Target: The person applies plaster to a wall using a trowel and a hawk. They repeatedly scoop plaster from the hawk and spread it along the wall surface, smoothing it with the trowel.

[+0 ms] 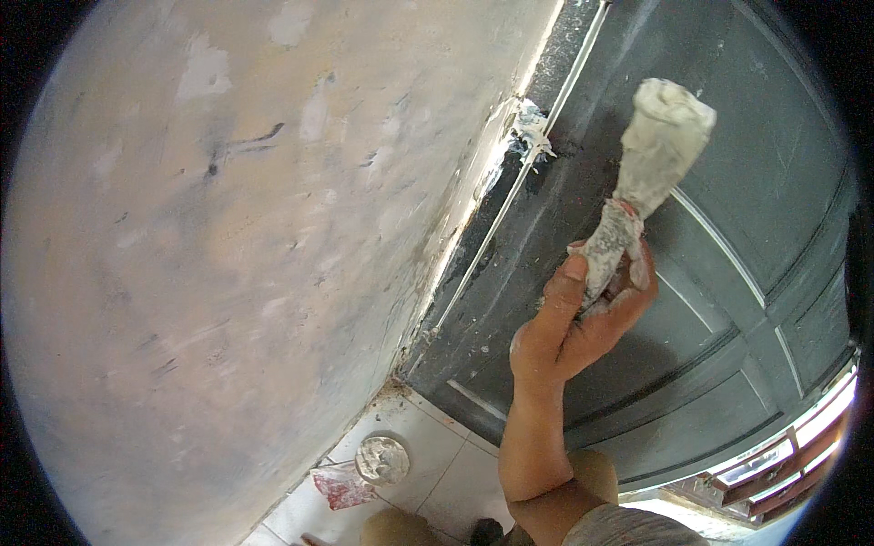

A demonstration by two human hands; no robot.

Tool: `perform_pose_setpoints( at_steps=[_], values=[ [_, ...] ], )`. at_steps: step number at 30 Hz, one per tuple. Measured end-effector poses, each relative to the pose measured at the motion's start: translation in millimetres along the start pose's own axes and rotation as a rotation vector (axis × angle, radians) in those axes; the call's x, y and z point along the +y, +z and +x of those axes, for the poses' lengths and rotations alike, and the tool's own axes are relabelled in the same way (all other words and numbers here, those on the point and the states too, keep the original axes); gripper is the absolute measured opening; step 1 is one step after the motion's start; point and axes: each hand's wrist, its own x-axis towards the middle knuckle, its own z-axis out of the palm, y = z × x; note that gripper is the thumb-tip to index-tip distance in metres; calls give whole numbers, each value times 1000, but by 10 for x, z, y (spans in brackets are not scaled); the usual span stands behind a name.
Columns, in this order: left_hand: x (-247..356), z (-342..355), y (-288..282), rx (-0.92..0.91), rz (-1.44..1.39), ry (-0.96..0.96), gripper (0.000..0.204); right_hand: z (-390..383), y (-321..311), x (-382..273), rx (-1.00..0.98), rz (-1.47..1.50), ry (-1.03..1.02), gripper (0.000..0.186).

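My right hand (583,318) is closed round the grimy handle of a putty knife (665,136), whose upright blade is coated in white paste. The knife is held in front of a dark grey panelled door (765,218). To its left, a thick smear of white paste (533,132) lies on the door's edge beside a thin pale vertical strip, close to the corner with the wall. My left hand is not in view.
A patchy pale wall (228,255) fills the left. Below, on white floor tiles (446,473), sit a round container of white paste (382,460) and a red-and-white plastic wrapper (341,489), near my knees. A slatted window (783,464) shows at the lower right.
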Motion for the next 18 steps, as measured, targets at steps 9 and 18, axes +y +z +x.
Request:
perform_pose_setpoints(
  at_steps=[9,18],
  values=[
    [-185,189,493,817,796,63,133,-480,530,638,-226,-171,186,46],
    [-50,18,0,64,109,53,137,-537,445,545,-207,-160,184,51]
  ],
)
